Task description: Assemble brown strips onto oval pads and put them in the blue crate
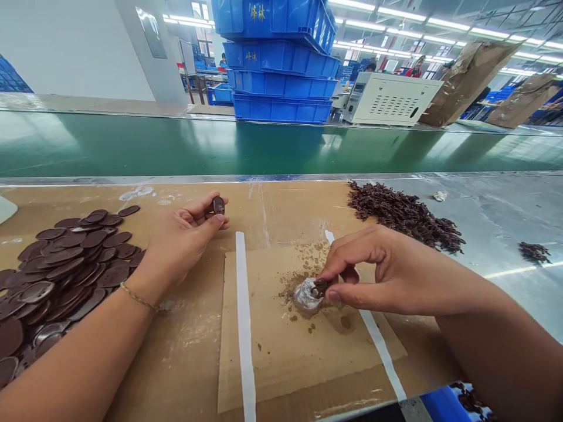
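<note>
My left hand (193,225) is closed, pinching a small dark brown oval piece (219,205) between thumb and fingers. To its left lies a heap of flat dark brown oval discs (65,258). My right hand (369,272) is closed too, with thumb and fingertips gripping a small dark brown part (320,287). That part touches a lump of whitish paste (307,295) on a cardboard sheet (281,363). Damp-looking spots surround the paste. The fingers of my right hand hide some of the part.
White tape strips (244,328) run along the cardboard. A pile of small dark brown parts (400,214) sits at the right, with a smaller clump (534,252) beyond. Behind the green conveyor belt (197,146) stand stacked blue crates (284,82) and a white vented box (391,99).
</note>
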Motion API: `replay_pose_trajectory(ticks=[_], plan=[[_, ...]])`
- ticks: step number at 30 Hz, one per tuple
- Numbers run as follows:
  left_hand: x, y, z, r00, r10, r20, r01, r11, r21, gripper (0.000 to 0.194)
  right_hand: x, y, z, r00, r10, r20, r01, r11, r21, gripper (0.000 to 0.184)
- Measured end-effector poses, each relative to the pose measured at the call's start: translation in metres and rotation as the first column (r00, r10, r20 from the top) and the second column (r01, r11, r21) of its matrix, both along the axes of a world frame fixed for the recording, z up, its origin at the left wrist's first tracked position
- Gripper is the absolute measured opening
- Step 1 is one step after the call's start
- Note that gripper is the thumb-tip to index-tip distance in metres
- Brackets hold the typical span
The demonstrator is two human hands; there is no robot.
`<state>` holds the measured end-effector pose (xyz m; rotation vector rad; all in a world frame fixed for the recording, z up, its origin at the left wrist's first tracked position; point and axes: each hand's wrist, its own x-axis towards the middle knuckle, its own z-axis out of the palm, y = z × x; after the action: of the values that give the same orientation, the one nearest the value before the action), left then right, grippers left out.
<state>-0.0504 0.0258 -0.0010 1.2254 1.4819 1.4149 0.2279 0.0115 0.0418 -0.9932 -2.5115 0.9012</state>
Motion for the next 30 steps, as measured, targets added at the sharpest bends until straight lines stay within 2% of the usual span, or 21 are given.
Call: replay_pose_trajectory(ticks=[6,13,20,30], plan=[[-0.0021,0.0014,-0.0033,0.999,-0.034,-0.027,0.035,0.999,0.022,0.049,-0.003,-0.0027,0.0006,1.0,-0.01,-0.008,0.009,1.0,-0.027,0.008],[-0.004,0.0027,-0.0051,0.999,-0.037,-0.017,0.038,0.998,0.046,0.055,0.0035,-0.0009,0.0005,0.998,-0.022,-0.054,0.023,1.0,0.021,0.007],[-0.0068,0.0035,-0.008,0.998,-0.054,-0.032,0.055,0.997,0.048,0.054,0.0036,-0.002,-0.0008,1.0,-0.014,0.015,0.013,0.998,0.068,0.009],[-0.0069,0.0031,-0.0075,0.996,-0.062,-0.062,0.065,0.996,0.053,0.054,0.0043,-0.0005,-0.0018,0.999,0.027,0.025,-0.028,0.999,0.037,0.009]])
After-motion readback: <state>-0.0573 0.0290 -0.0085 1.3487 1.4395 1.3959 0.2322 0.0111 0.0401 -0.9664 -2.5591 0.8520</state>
